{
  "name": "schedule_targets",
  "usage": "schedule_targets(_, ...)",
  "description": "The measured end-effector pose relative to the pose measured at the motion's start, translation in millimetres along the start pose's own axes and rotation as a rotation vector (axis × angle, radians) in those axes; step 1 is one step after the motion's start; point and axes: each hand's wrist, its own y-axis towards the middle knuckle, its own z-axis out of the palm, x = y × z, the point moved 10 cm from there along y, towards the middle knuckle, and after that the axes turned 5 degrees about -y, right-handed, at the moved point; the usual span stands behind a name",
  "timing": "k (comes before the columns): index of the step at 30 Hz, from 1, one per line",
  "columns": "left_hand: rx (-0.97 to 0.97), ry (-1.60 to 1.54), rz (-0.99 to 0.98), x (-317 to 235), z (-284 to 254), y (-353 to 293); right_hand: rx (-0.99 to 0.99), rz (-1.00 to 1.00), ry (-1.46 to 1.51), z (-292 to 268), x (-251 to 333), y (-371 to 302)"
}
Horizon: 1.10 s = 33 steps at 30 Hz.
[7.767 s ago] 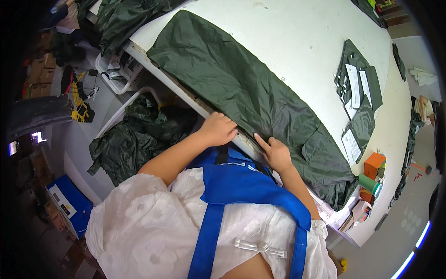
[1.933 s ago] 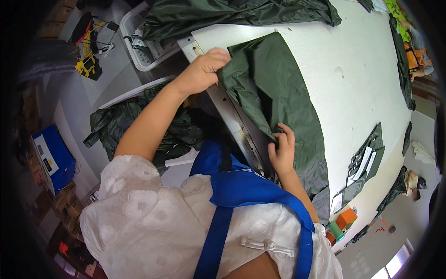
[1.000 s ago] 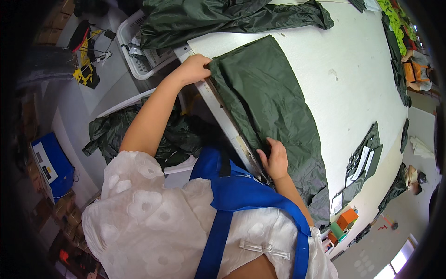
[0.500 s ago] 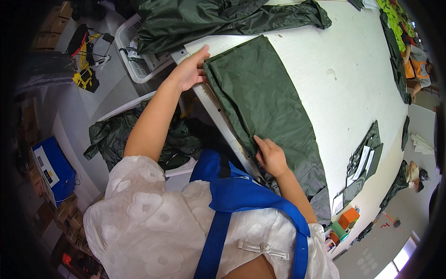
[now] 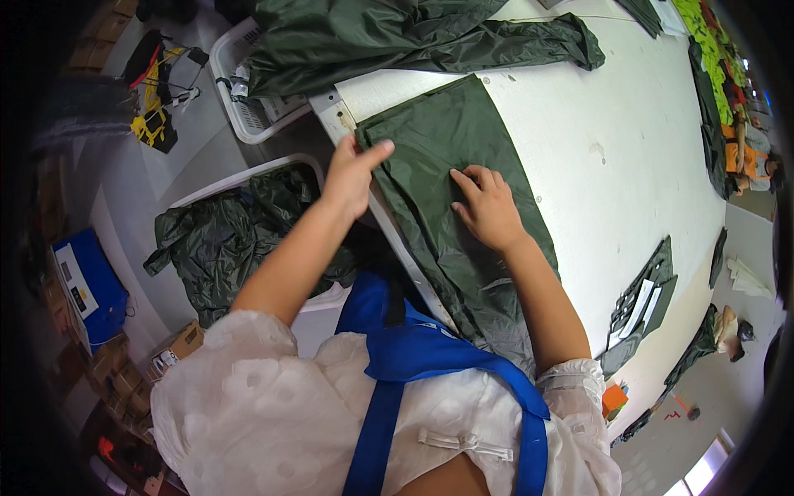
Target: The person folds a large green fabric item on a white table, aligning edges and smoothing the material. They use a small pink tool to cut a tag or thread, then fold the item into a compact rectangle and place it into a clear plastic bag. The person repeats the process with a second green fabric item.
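Note:
A folded dark green cloth (image 5: 455,140), thin and slightly shiny, lies along the edge of the white table. At its left edge is my left hand (image 5: 354,175), the thumb laid over the cloth and the fingers curled round the side, partly hidden. My right hand (image 5: 491,208) rests on top of the same cloth, fingers bent and apart, palm down, holding nothing. Loose folds of the cloth run down toward my blue apron (image 5: 430,351).
More dark green fabric (image 5: 372,41) is heaped across the far side of the table (image 5: 608,157). A white basket (image 5: 236,112) stands beyond the table corner; a white bin (image 5: 310,165) below holds crumpled green fabric. Dark green pieces with white papers (image 5: 641,302) lie at right.
My left hand has come nearer along the cloth's left edge, its thumb now over the top. My right hand has moved away from me, from the near edge toward the cloth's middle.

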Motion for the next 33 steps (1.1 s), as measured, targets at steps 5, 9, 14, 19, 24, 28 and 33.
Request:
schedule_targets(5, 0.015, 0.047, -0.189, 36, -1, -14, -0.384, 0.091, -0.125, -44, -28, 29)
schedule_targets(9, 0.218, 0.497, 0.27, -19, 57, -42, -0.096, 0.612, 0.693, -14, -134, 45)
schedule_targets(14, 0.847, 0.858, 1.076, -12, 148, -146, -0.057, 0.365, 1.005, -46, -121, 43)
schedule_targets(19, 0.912, 0.962, 1.122, 16, 146, -165, -0.36, 0.578, 1.246, -66, -125, -6)
schedule_targets(24, 0.812, 0.924, 0.905, 7, 136, -143, -0.094, 0.695, 1.024, -39, -57, -61)
schedule_targets(28, 0.671, 0.709, 0.576, 14, 113, -88, -0.13, 0.719, 1.193, -27, -46, -71)
schedule_targets(33, 0.703, 0.871, 0.436, 20, 128, -44, -0.213, 0.694, 1.19, -38, -43, -66)
